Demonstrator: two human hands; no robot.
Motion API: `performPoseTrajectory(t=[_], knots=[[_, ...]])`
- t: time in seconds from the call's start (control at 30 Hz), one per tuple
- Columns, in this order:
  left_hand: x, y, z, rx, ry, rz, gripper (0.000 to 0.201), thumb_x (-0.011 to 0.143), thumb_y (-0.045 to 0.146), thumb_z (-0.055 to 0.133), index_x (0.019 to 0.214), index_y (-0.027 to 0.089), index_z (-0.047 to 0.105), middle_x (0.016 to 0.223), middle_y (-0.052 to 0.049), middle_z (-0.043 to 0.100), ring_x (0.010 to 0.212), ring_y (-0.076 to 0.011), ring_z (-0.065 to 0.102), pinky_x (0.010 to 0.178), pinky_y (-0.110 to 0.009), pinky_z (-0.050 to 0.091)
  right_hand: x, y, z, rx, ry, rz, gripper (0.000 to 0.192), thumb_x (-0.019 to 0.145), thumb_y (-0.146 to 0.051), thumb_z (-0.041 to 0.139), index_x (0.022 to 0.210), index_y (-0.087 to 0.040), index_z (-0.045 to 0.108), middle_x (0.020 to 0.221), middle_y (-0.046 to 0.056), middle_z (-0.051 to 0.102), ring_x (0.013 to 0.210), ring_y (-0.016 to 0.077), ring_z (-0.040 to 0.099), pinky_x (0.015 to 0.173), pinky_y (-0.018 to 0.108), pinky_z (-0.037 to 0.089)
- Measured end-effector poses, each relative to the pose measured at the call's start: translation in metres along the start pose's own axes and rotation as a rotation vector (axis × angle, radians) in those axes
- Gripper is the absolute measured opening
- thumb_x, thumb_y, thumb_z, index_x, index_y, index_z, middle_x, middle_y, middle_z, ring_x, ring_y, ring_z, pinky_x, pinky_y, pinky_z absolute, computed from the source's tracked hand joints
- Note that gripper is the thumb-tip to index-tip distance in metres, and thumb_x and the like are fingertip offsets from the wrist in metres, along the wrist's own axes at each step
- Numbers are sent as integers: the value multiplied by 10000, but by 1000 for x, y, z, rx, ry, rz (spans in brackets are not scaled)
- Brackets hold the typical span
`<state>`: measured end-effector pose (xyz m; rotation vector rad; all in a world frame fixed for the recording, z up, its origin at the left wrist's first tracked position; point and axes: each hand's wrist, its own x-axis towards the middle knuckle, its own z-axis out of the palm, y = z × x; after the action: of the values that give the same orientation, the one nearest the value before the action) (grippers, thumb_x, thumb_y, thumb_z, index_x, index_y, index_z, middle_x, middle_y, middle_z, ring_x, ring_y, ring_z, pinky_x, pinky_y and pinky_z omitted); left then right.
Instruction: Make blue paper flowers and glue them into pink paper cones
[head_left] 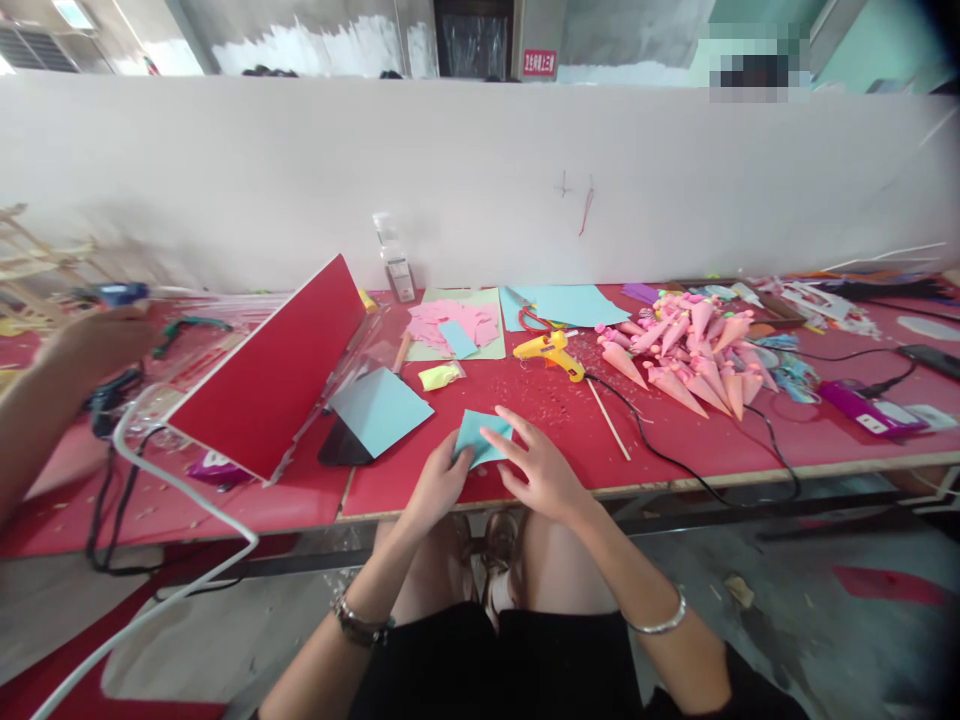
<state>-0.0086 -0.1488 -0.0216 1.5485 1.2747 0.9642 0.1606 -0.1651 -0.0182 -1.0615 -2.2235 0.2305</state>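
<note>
A small light-blue sheet of paper is held over the table's front edge. My left hand pinches its lower left corner between thumb and fingers. My right hand is at the paper's right side with its fingers spread, the fingertips over or against the sheet; whether they press on it I cannot tell. Just left of my hands, a larger light-blue sheet rests partly on a dark flat object. Behind them lie a small yellow packet and a pile of pink paper pieces on a pale green sheet.
A yellow glue gun with a black cord and a thin stick lie ahead to the right. Many pink cones are heaped beyond. A red board stands tilted at left, past which another person's arm reaches in.
</note>
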Motion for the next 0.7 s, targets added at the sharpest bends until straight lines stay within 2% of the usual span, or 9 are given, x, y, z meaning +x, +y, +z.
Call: performPoseTrajectory(t=[0.1,0.17,0.3,0.4,0.5,0.57,0.63,0.7], knots=[[-1,0,0,-29,63,-60,270,780,351,429,829,138,588,844,-36,644,826,-194,573,772,-295,423,-5,0,2,-75,53,-42,382,796,-121,434,1121,-293,538,1295,71,358,1186,219,347,952,420,356],[-2,1,0,-116,96,-135,296,767,390,457,825,134,595,837,-37,649,823,-194,577,758,-287,431,-8,1,4,-79,100,0,292,784,-121,466,980,-277,618,1214,73,407,1121,220,386,921,404,379],[-2,1,1,-386,195,-299,350,722,439,517,856,124,593,863,-68,656,822,-197,597,722,-285,458,-8,2,4,50,254,203,175,784,-162,492,847,-239,637,1028,70,464,961,189,470,846,354,424],[1,1,2,-546,217,-271,339,705,441,522,822,128,572,843,-77,656,791,-202,610,667,-292,481,-4,5,3,269,313,331,129,809,-239,474,805,-210,600,877,55,508,845,166,525,779,318,457],[2,4,1,-681,177,-249,307,706,409,516,831,131,543,861,-81,649,788,-208,622,659,-306,498,-1,10,4,477,349,383,129,811,-279,465,796,-198,564,873,59,523,828,164,548,722,288,480],[2,7,0,-732,94,-281,333,709,427,513,860,131,532,914,-97,636,799,-214,627,667,-320,507,0,13,5,581,371,398,131,800,-301,477,796,-193,552,908,68,517,853,166,552,727,280,483],[0,9,-1,-733,-20,-278,437,701,502,512,950,143,515,1034,-121,594,859,-231,615,678,-339,515,3,15,5,654,369,412,139,790,-318,485,795,-191,541,903,64,517,863,165,553,754,282,476],[-1,9,-1,-708,-134,-209,601,650,556,564,1107,184,451,1191,-141,499,965,-254,574,712,-361,516,7,16,2,689,356,438,143,783,-328,487,789,-191,529,884,54,520,861,163,550,775,284,467]])
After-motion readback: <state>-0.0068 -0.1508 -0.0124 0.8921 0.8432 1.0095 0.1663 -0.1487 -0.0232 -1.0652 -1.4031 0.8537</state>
